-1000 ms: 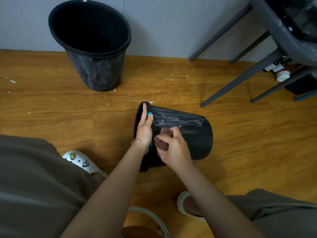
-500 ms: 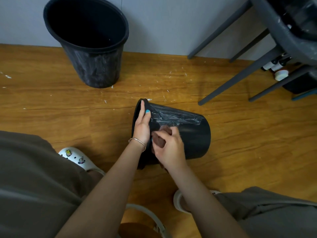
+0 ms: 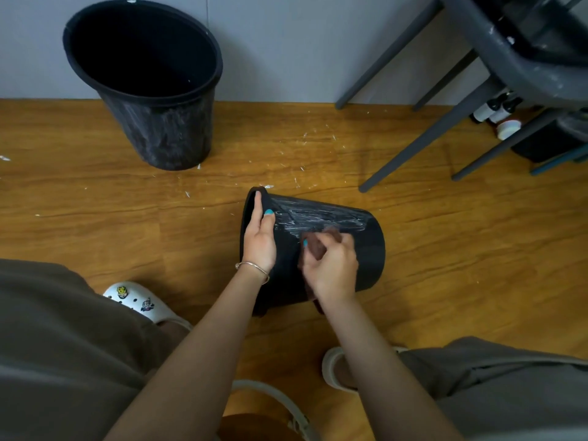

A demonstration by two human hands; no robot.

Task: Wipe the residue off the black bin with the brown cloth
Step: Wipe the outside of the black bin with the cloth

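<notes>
A small black bin [image 3: 366, 246] lies on its side on the wooden floor, mouth to the left, with white streaky residue across its upper side. My left hand [image 3: 259, 240] grips its rim, fingers inside the mouth and thumb on the outside. My right hand [image 3: 331, 268] holds the brown cloth [image 3: 316, 245] bunched in its fingers and presses it against the bin's side, just below the white streaks. Part of the cloth hangs hidden under my wrist.
A larger black bin [image 3: 149, 87], also smeared, stands upright by the grey wall at the back left. Grey chair legs [image 3: 423, 135] slant down at the right, with small bottles [image 3: 496, 114] behind them. White flecks lie on the floor [image 3: 127, 198]. My feet and knees frame the bottom.
My right hand with the cloth has slid a little to the right along the bin's side. My left hand keeps its grip on the rim.
</notes>
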